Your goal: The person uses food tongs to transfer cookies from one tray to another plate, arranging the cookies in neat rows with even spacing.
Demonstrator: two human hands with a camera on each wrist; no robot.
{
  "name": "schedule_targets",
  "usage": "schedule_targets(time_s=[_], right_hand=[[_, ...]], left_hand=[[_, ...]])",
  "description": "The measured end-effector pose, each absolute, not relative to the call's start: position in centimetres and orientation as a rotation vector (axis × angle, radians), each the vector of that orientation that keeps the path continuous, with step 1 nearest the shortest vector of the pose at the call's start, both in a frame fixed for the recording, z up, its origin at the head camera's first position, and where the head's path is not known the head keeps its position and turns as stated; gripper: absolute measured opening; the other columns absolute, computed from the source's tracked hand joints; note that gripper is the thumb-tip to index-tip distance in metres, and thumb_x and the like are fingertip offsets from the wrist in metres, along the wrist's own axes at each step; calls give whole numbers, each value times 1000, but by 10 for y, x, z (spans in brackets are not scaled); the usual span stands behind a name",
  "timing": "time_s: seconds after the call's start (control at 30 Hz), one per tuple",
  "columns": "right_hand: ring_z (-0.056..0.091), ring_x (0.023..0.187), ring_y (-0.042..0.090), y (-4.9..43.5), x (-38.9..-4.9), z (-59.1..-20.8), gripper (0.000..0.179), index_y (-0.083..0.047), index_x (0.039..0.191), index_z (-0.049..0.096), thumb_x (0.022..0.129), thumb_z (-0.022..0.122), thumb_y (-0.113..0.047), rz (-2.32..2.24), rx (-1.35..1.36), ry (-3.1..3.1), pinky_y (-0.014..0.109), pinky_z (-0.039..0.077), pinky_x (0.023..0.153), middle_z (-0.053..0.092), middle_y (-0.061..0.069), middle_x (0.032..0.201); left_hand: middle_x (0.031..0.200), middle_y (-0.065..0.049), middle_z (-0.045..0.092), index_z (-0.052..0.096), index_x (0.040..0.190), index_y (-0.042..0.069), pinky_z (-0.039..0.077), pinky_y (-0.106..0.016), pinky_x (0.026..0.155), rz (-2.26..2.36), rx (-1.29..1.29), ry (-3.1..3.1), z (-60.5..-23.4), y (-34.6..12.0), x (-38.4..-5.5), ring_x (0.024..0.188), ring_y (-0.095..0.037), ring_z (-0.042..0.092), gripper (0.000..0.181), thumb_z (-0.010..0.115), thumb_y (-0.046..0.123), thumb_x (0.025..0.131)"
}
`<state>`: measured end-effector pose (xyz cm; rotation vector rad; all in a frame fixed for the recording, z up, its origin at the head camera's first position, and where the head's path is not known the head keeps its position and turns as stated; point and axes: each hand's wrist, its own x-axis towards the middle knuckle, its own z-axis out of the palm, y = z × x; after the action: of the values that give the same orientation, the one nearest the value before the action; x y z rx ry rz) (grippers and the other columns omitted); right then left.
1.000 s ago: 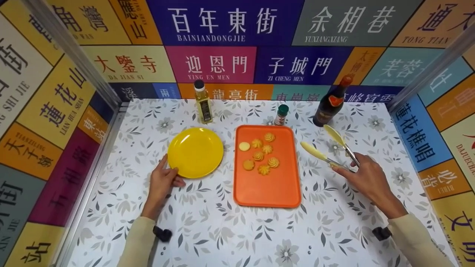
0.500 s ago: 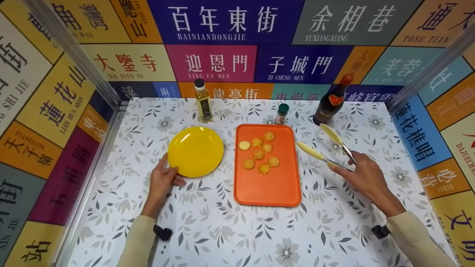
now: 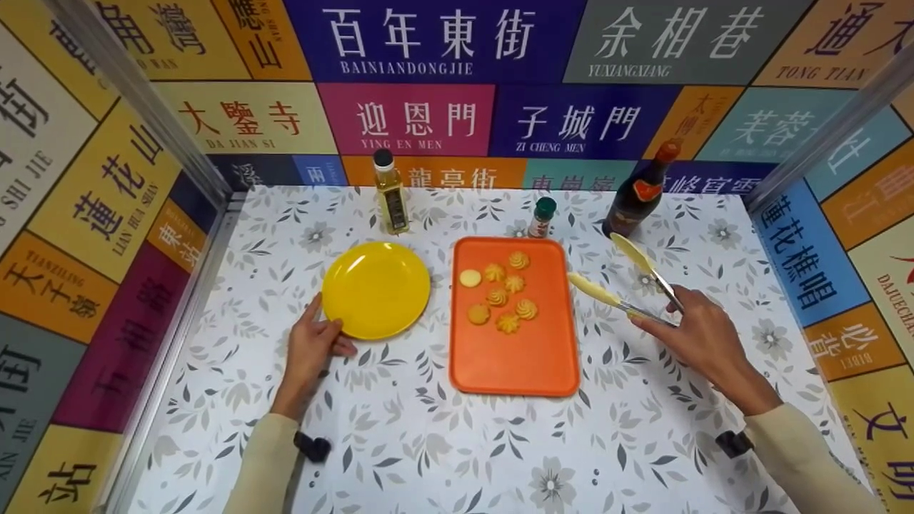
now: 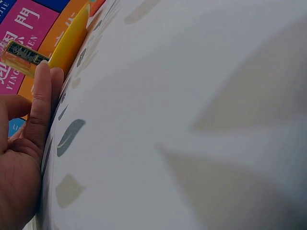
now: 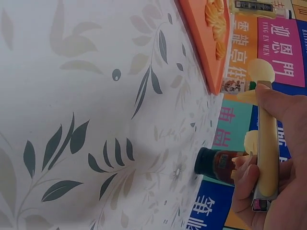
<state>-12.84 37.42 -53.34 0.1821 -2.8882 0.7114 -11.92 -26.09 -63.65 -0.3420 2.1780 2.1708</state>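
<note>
My left hand point(image 3: 312, 343) is at the lower left rim of a round yellow plate point(image 3: 376, 289), gripping its edge with the thumb on the rim. In the left wrist view, its extended fingers point(image 4: 43, 96) reach the plate's edge. On the right, my right hand point(image 3: 703, 335) holds food tongs point(image 3: 660, 284) with metal arms and pale yellow tips. The tong arms are spread, with nothing between the tips, and the lower tip is close to the right edge of an orange tray point(image 3: 514, 364). Several golden piped cookies point(image 3: 526, 309) lie on the tray's upper half.
Behind the plate stands an oil bottle point(image 3: 391, 196). A small green-capped seasoning jar point(image 3: 543, 218) is just behind the tray, and a dark bottle with a red cap point(image 3: 638, 196) stands near the upper tong tip. Printed panels point(image 3: 418, 118) wall the flowered tabletop point(image 3: 400, 442).
My right hand and the tongs have shifted slightly left, bringing the lower tip nearer the tray. The left hand, plate and cookies stay in place.
</note>
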Motion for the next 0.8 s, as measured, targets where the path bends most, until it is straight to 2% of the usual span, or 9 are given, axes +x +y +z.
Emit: schedule_targets(time_s=[0.13, 0.33, 0.5, 0.8], right_hand=[[49, 70, 25, 371, -127, -531, 66, -2, 121, 70, 87, 92, -54, 702, 211, -2887, 35, 36, 57, 67, 15, 95], [55, 71, 23, 366, -125, -530, 75, 1, 135, 68, 87, 93, -52, 704, 282, -2893, 33, 43, 58, 69, 14, 102], [54, 68, 20, 362, -123, -530, 81, 5, 141, 65, 88, 92, -51, 682, 330, -2904, 31, 44, 54, 69, 17, 105], [54, 67, 17, 358, -123, -531, 80, 5, 141, 65, 87, 94, -48, 629, 393, -2924, 29, 44, 51, 67, 14, 101]], left_hand=[[88, -25, 76, 25, 177, 15, 70, -41, 68, 2169, -345, 2184, -637, -261, -119, 65, -27, 77, 73, 61, 11, 113], [86, -27, 75, 25, 177, 13, 70, -40, 67, 2182, -326, 2192, -639, -261, -119, 63, -27, 77, 74, 61, 10, 113], [85, -28, 75, 25, 176, 10, 70, -38, 66, 2184, -309, 2207, -640, -261, -119, 63, -27, 77, 73, 61, 8, 113], [88, -29, 75, 25, 177, 13, 70, -40, 68, 2165, -301, 2213, -640, -261, -119, 65, -30, 78, 73, 61, 11, 114]])
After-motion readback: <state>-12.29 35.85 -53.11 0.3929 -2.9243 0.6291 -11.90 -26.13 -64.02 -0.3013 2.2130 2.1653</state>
